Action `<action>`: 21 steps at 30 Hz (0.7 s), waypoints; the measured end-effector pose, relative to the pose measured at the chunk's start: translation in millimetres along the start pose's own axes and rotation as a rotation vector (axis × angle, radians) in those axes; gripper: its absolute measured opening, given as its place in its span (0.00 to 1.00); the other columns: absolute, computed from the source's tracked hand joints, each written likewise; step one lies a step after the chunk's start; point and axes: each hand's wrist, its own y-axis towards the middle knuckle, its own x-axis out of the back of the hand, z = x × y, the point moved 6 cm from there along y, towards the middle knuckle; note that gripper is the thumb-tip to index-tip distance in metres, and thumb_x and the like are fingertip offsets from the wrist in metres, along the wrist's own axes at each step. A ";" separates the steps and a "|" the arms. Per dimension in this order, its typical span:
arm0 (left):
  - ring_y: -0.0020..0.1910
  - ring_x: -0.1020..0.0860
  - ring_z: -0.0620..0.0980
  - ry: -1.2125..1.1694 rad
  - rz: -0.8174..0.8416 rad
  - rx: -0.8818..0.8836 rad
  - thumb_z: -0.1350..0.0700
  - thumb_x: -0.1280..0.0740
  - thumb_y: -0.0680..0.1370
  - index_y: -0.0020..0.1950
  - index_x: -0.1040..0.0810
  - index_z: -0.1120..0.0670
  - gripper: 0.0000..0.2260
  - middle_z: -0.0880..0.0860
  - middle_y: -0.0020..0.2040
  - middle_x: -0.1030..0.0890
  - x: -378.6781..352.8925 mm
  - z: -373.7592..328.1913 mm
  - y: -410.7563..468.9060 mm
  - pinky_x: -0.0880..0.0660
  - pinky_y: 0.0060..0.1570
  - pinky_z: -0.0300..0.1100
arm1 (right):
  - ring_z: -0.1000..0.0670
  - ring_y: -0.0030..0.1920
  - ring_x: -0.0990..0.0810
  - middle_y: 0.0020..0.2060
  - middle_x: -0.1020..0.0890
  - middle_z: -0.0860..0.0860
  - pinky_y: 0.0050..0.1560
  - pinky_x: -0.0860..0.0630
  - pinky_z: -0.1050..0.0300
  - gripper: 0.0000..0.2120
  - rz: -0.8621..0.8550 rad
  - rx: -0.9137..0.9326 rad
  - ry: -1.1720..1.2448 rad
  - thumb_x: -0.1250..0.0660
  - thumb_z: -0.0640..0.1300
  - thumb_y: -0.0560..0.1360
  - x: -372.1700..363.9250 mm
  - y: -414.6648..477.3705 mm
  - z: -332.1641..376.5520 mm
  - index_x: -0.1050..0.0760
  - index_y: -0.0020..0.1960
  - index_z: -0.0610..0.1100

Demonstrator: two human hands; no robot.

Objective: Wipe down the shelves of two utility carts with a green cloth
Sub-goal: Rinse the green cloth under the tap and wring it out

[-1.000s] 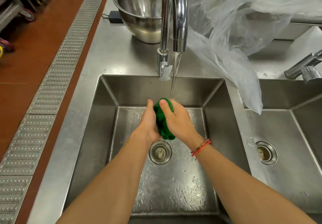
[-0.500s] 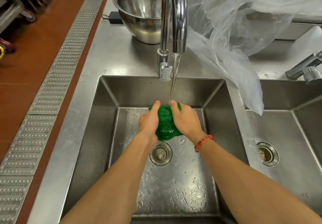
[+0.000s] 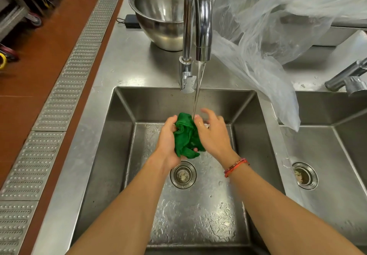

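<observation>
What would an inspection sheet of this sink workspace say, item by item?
Surface: wet steel sink basin; tap running.
Job's things: green cloth bunched under the stream.
Clutter: steel bowl; clear plastic bag hanging over the basin edge.
Hands: left hand grips the cloth; right hand touches it with the thumb, fingers spread.
Cables: short cord at a black box beside the bowl.
Surroundings: red floor, drain grating, second basin.

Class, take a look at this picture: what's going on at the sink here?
A person is rinsing a green cloth under the running tap, over the sink. The left hand grips the bunched cloth, while the right hand rests against it with its fingers loose. At this moment the cloth is being wetted, not used for wiping.
</observation>
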 end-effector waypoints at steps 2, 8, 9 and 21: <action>0.45 0.19 0.59 -0.011 0.011 0.014 0.40 0.41 0.78 0.53 0.18 0.55 0.22 0.60 0.51 0.17 1.1 -2.3 -0.3 0.28 0.38 0.47 | 0.48 0.55 0.20 0.59 0.20 0.48 0.58 0.23 0.48 0.28 0.190 -0.276 0.260 0.43 0.69 0.75 -11.5 -1.1 -15.0 0.27 0.66 0.53; 0.44 0.17 0.57 0.067 -0.184 -0.046 0.42 0.43 0.82 0.51 0.18 0.55 0.20 0.58 0.47 0.15 12.6 -7.6 4.4 0.22 0.39 0.48 | 0.44 0.38 0.19 0.37 0.19 0.48 0.37 0.24 0.49 0.20 0.109 -0.126 0.176 0.42 0.63 0.79 -20.2 -5.6 -6.3 0.27 0.45 0.46; 0.45 0.17 0.56 0.048 -0.208 -0.060 0.42 0.44 0.82 0.53 0.18 0.55 0.21 0.59 0.49 0.15 13.1 -6.7 5.9 0.21 0.39 0.48 | 0.47 0.39 0.21 0.35 0.21 0.50 0.40 0.25 0.48 0.20 0.079 -0.082 0.134 0.42 0.63 0.79 -20.4 -6.2 -3.0 0.28 0.43 0.47; 0.40 0.16 0.55 0.005 -0.288 -0.042 0.35 0.37 0.78 0.44 0.20 0.56 0.24 0.56 0.39 0.15 -4.1 -2.5 12.8 0.19 0.41 0.52 | 0.44 0.38 0.23 0.31 0.23 0.51 0.38 0.32 0.52 0.25 0.047 0.154 -0.183 0.53 0.58 0.83 -14.2 -8.7 29.8 0.31 0.35 0.47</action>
